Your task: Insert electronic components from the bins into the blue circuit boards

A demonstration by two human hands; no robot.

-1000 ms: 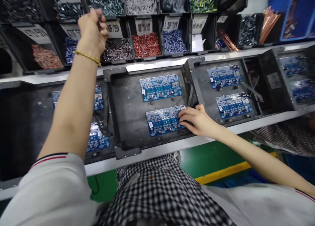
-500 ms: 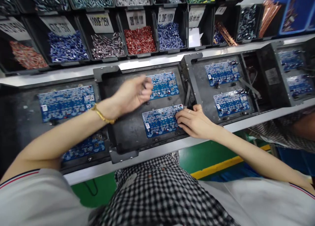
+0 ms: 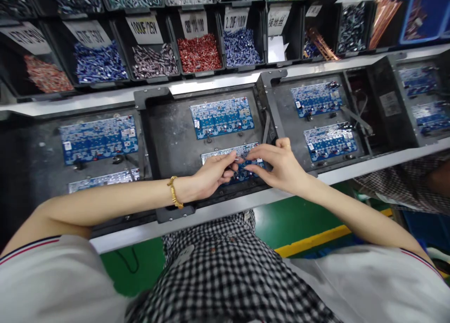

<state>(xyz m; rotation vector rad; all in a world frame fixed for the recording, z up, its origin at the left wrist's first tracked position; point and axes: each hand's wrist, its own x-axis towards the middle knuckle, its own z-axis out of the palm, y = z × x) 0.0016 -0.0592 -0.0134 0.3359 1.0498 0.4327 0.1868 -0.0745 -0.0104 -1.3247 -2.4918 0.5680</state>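
Blue circuit board (image 3: 241,175): lies flat inside the black centre tray (image 3: 168,140), along the near side, right of the middle. Long axis runs left to right, roughly parallel to the tray's near rim, right end angled slightly toward the far rim; short ends face the side walls. Partly hidden under both hands.

Left hand (image 3: 213,174): extends over the tray's near rim. Thumb and fingertips pinched together above the board, on a tiny component (image 3: 239,160); kind too small to make out. Gold bracelet (image 3: 173,191) on the wrist, at the tray's near left corner.

Right hand (image 3: 279,167): over the tray's near right part. Thumb and forefinger a narrow gap apart, just beside the left fingertips; contact with the component unclear.

Second board (image 3: 222,118): lies deeper in the tray, apart from both hands, long axis nearly parallel to the first.

Beyond the tray's far rim: red parts (image 3: 199,53) and violet-blue parts (image 3: 242,48) in bins. Right of the tray: paired boards (image 3: 330,142).
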